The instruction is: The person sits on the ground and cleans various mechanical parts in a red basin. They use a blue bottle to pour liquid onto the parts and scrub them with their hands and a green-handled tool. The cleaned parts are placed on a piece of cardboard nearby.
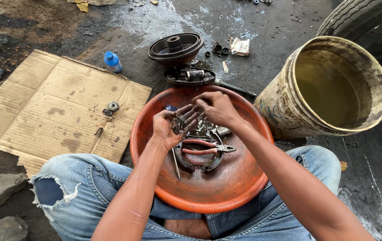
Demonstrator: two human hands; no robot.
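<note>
Over the orange basin (244,178), the left hand (168,128) grips a small dark metal part (180,123); the right hand (217,107) fingers pinch at it. Better keep it low above the pliers (206,147), so nothing drops outside.

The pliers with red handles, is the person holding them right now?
No, the red-handled pliers lie in the orange basin, below both hands, which touch a small metal part instead.

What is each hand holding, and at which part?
The left hand cups a small dark metal part in its palm; the right hand pinches it from above.
</note>
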